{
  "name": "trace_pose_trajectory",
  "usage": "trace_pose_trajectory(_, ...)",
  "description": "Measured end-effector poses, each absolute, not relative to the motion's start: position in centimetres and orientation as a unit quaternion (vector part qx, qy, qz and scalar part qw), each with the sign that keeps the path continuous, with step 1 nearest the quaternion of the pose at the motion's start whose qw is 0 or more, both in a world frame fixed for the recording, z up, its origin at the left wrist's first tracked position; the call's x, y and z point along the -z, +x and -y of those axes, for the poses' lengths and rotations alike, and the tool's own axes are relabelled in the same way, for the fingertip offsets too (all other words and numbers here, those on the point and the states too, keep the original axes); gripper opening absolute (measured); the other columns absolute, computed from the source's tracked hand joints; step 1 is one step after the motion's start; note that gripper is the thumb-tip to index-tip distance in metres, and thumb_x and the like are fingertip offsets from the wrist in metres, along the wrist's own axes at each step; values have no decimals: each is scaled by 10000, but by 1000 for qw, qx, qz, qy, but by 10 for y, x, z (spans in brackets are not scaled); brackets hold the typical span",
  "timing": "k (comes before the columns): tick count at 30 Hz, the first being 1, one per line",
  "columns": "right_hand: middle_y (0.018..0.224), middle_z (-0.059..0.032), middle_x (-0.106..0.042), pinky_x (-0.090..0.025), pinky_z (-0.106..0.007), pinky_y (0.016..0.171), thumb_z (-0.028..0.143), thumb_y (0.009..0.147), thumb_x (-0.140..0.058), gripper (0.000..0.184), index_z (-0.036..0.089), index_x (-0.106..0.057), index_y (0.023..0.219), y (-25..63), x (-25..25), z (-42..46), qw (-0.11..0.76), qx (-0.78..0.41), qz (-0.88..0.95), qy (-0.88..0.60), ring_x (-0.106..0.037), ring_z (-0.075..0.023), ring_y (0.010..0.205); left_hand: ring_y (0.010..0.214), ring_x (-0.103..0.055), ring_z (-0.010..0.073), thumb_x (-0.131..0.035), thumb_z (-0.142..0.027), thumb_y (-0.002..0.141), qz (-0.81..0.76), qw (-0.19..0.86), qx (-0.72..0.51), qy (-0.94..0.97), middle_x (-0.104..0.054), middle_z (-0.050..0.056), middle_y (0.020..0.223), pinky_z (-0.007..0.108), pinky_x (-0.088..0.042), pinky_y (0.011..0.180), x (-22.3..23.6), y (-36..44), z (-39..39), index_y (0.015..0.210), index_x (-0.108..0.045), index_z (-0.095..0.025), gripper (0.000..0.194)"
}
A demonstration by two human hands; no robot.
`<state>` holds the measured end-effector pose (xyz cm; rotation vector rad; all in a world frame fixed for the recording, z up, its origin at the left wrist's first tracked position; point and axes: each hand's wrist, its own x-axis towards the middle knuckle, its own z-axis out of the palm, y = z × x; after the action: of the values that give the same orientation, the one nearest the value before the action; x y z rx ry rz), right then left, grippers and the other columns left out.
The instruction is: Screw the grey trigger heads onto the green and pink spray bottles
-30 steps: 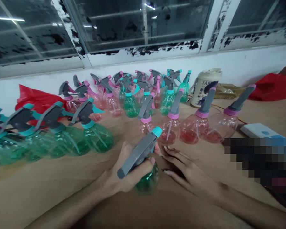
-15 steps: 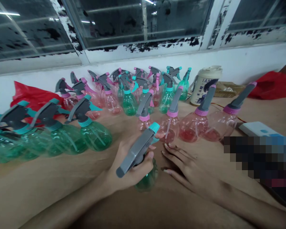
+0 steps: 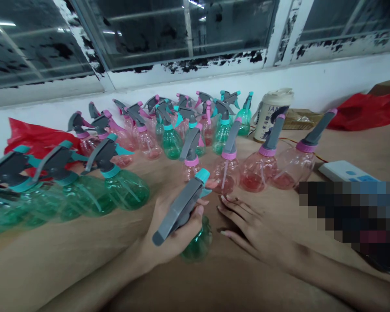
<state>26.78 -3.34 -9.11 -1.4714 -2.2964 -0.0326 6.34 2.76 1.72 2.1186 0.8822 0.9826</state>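
My left hand point(image 3: 169, 234) is wrapped round the neck of a green spray bottle point(image 3: 195, 240) with a grey trigger head and a teal nozzle tip point(image 3: 202, 176). The bottle stands on the brown table point(image 3: 68, 255) in front of me. Just right of the bottle, my right hand point(image 3: 250, 227) lies on the table with its fingers stretched out, holding nothing. Its fingertips are close to the bottle's head.
A row of green spray bottles point(image 3: 123, 186) lies at the left and a row of pink ones point(image 3: 256, 171) at the right. More bottles crowd the back by the wall. A cream cup point(image 3: 270, 113), red bags point(image 3: 39, 136) and a white device point(image 3: 344, 171) stand around.
The view has drifted a little to the right and down. My left hand keeps its hold on the green bottle and my right hand stays flat beside it.
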Motion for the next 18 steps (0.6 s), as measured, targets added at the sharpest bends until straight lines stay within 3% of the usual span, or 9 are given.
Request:
trace_pose_trajectory(10, 1413, -139, -497, -423, -487, 1056, 406, 953, -440, 496, 107, -496, 1345, 267, 88, 34, 183, 24, 829, -528, -467, -276, 1300, 634, -641, 189, -507, -225, 774, -357, 272, -373, 812, -655, 4, 735, 345, -553, 664, -24, 64, -23, 831, -614, -237, 122)
trace_pose_trajectory(18, 1416, -145, -491, -428, -492, 1050, 405, 954, -436, 493, 107, -496, 1343, 268, 90, 34, 193, 19, 828, -526, -458, -272, 1308, 559, -605, 164, -504, -212, 757, -328, 315, -374, 809, -678, 13, 763, 298, -535, 562, -21, 66, -26, 879, -629, -245, 178)
